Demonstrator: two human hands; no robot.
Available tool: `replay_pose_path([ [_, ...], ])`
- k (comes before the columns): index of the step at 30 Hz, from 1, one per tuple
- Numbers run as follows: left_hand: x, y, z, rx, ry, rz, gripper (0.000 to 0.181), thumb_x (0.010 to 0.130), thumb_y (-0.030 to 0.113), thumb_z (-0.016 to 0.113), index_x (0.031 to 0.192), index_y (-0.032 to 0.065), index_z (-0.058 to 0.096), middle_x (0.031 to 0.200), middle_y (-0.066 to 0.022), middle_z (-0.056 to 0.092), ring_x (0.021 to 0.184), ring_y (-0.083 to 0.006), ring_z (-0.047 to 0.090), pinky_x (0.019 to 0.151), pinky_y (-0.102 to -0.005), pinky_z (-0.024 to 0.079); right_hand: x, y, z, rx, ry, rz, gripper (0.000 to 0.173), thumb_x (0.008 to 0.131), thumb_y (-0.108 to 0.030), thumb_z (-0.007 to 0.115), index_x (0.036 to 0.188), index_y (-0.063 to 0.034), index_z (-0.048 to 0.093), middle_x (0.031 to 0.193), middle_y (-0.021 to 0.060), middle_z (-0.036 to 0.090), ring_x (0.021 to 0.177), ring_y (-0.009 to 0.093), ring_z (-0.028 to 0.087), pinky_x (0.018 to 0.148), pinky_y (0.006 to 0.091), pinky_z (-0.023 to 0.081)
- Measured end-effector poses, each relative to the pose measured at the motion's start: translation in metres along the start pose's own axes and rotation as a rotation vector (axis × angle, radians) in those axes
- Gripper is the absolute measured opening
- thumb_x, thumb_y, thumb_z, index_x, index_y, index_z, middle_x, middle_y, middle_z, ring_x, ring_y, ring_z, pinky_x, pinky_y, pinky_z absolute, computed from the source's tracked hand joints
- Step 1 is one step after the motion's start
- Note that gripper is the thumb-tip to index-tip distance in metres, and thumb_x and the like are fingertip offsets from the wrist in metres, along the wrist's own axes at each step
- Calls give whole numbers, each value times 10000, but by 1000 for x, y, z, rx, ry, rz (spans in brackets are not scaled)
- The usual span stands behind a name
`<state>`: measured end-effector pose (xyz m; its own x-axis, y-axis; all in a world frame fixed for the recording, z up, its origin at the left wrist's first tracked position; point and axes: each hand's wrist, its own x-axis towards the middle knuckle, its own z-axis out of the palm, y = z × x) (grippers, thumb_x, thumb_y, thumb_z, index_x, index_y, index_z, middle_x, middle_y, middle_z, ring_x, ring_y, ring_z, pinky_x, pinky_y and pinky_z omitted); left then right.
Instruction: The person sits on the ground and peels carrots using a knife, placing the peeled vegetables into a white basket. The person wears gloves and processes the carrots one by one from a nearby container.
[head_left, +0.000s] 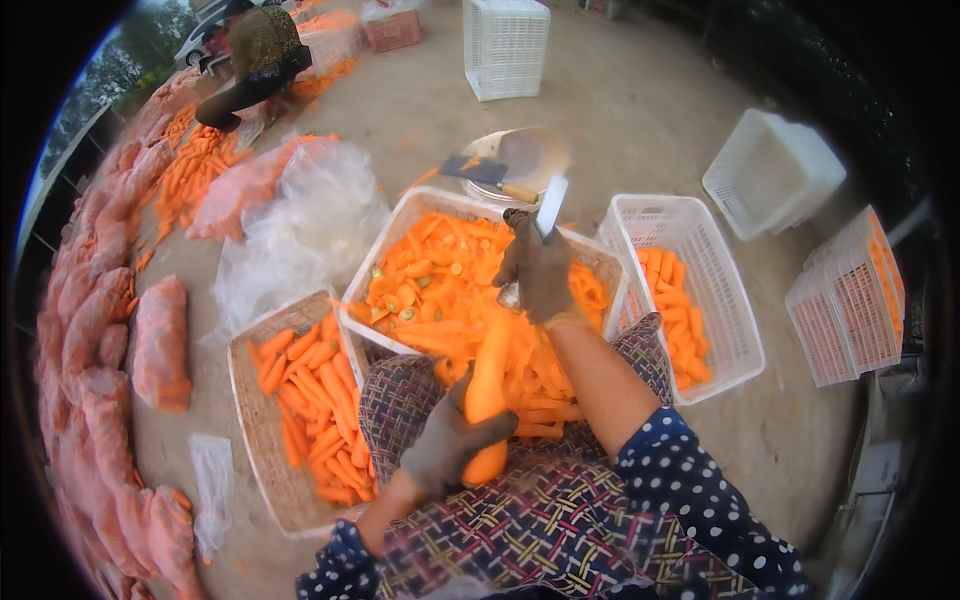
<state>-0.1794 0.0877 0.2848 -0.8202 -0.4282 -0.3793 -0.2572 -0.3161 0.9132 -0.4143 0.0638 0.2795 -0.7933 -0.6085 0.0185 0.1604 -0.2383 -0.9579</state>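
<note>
My left hand, in a grey glove, grips a thick peeled-looking carrot above my patterned lap. In my right hand, also gloved, is a tool with a flat pale blade pointing away from me. A shiny metal piece shows below that hand; whether it belongs to the same tool, I cannot tell. Both hands are over or beside a white plastic crate holding carrot peelings and cut ends. The carrot's far end is blurred and lies close below the right hand.
A crate of carrots stands at left, another white crate with carrots at right. Beyond the peelings, a cleaver rests on a round container. Pink mesh sacks line the left side. A person crouches farther off.
</note>
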Motion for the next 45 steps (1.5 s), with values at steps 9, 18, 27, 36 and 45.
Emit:
replay_pose_path([
  [9,2,-14,-40,543,278,202,915,761,312,811,1483,-9,348,1297,-244,583,1181,-332,609,973,-370,482,-38,-20,-51,-1102,-702,-231,309,975,-303,554,1134,-57,653,925,204,693,877,389,657,786,461,524],
  [18,-2,11,-46,375,164,347,808,788,251,792,1442,-14,400,1208,-165,617,1069,-290,630,944,-363,493,4,23,-90,-1794,-990,-83,319,975,-295,550,1129,-36,654,892,223,694,836,368,682,779,446,534],
  [27,63,21,-53,-946,135,594,836,902,745,446,1366,50,467,1194,-162,620,1106,-327,613,949,-492,514,-107,2,-11,57,-576,992,691,923,-657,531,1350,-114,501,874,208,675,417,129,490,358,279,417],
  [36,-15,1,-32,-1078,-364,-49,715,934,488,621,1466,79,375,1441,-222,470,1222,-337,530,1027,-465,448,-61,-41,-21,-281,-563,576,539,903,-532,630,992,-1,619,641,56,547,459,160,534,441,306,478],
  [45,-8,8,-15,-606,-37,-179,523,909,345,688,1222,-56,565,882,-77,577,773,-180,598,687,-312,511,-60,-24,-3,352,-178,331,489,995,-342,584,1311,21,498,692,69,550,543,174,552,515,375,535],
])
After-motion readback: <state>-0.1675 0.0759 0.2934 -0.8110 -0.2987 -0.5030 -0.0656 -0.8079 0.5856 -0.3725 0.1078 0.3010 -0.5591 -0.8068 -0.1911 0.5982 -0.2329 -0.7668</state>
